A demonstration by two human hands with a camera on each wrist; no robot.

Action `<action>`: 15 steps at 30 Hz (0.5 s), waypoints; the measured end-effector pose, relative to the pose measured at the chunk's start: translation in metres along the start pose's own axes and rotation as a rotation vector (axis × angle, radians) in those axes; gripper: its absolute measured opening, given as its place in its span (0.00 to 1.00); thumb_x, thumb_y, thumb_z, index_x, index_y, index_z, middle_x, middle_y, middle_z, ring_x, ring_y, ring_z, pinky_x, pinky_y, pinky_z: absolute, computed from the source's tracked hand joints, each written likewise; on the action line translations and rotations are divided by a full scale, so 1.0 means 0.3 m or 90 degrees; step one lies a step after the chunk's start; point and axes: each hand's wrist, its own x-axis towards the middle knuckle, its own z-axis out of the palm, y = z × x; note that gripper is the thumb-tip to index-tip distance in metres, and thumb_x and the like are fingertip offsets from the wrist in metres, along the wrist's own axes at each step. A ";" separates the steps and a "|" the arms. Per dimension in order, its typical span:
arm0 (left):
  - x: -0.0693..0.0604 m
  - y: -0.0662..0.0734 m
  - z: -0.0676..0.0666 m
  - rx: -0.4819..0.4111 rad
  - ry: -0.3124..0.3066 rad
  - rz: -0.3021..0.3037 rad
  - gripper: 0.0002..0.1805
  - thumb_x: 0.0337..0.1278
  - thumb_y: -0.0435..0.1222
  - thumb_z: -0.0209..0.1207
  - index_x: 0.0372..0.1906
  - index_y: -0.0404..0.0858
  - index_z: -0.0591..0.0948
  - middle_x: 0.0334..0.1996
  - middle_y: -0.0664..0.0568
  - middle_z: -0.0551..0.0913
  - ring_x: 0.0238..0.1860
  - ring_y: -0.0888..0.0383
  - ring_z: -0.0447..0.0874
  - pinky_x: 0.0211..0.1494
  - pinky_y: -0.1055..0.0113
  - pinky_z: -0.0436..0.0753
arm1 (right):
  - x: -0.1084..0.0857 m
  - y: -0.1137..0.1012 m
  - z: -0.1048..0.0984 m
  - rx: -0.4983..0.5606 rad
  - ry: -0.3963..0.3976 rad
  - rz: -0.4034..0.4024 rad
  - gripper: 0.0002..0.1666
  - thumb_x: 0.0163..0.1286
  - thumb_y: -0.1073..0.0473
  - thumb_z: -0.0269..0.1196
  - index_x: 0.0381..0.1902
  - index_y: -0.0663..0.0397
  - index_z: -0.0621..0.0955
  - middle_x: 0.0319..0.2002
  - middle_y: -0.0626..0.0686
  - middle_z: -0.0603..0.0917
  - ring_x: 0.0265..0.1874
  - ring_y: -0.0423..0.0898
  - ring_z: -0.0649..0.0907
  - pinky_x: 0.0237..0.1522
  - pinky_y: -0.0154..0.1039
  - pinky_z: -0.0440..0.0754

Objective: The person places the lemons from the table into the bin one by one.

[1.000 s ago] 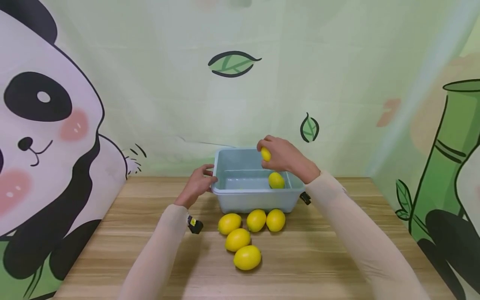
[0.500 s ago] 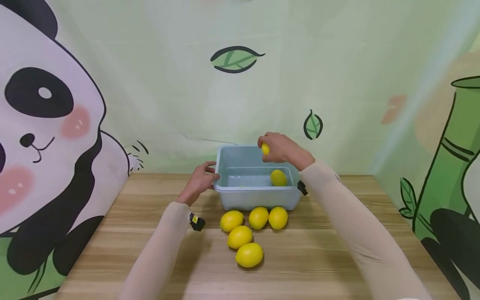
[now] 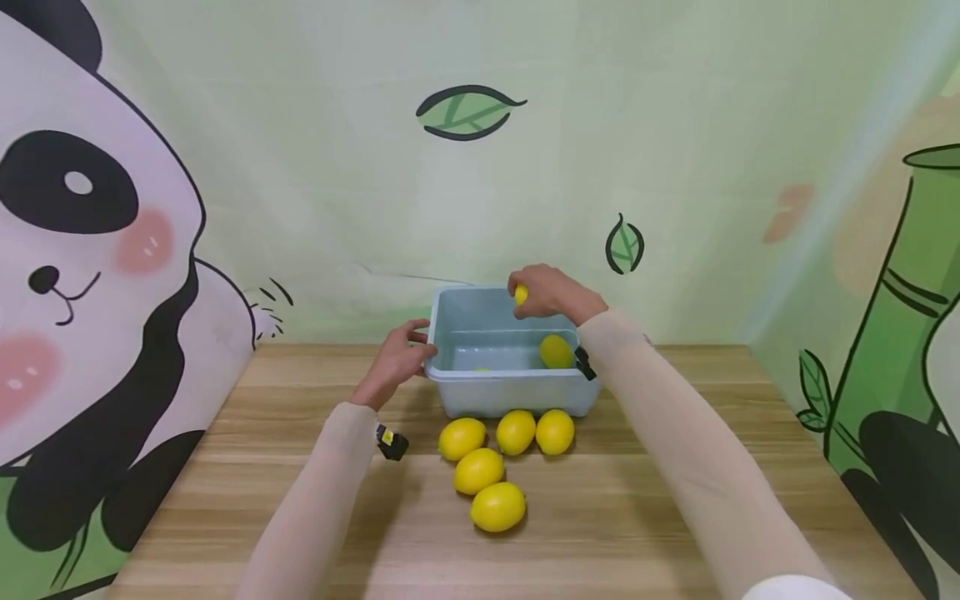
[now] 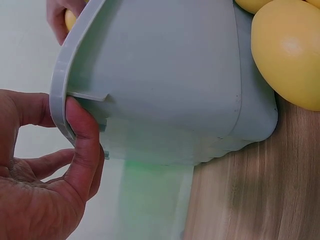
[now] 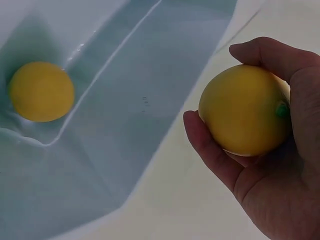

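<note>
A light blue plastic basin (image 3: pixel 510 379) stands on the table near the wall. My left hand (image 3: pixel 395 358) pinches its left rim; the left wrist view shows thumb and fingers (image 4: pixel 82 130) on either side of that rim. Over the basin's back right part, my right hand (image 3: pixel 551 292) holds a yellow lemon (image 5: pixel 245 110) between thumb and fingers. Another lemon (image 3: pixel 556 352) lies inside at the right. A sliver of yellow (image 3: pixel 482 370) shows behind the front rim, mostly hidden.
Several lemons (image 3: pixel 498 507) lie on the wooden table (image 3: pixel 637 517) in front of the basin, some close against its front wall. Behind the table hangs a green backdrop (image 3: pixel 337 208) with a panda and leaves printed on it.
My right hand, still gripping the lemon, has shifted slightly left above the basin. The left hand keeps its place on the rim. The head view has tilted a little.
</note>
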 end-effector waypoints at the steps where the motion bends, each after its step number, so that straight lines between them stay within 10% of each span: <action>1: -0.001 0.000 0.000 -0.001 -0.001 0.001 0.34 0.61 0.36 0.57 0.72 0.40 0.63 0.61 0.40 0.72 0.53 0.44 0.79 0.48 0.59 0.87 | 0.006 0.004 0.004 0.001 -0.004 0.004 0.25 0.63 0.53 0.64 0.56 0.54 0.77 0.51 0.56 0.80 0.47 0.53 0.75 0.51 0.44 0.78; 15: 0.006 -0.002 -0.002 -0.009 -0.001 0.006 0.35 0.60 0.35 0.56 0.73 0.39 0.62 0.60 0.39 0.72 0.52 0.43 0.79 0.43 0.62 0.87 | 0.041 0.003 0.018 -0.016 -0.078 0.028 0.26 0.64 0.52 0.64 0.59 0.54 0.77 0.58 0.56 0.78 0.51 0.53 0.75 0.57 0.46 0.76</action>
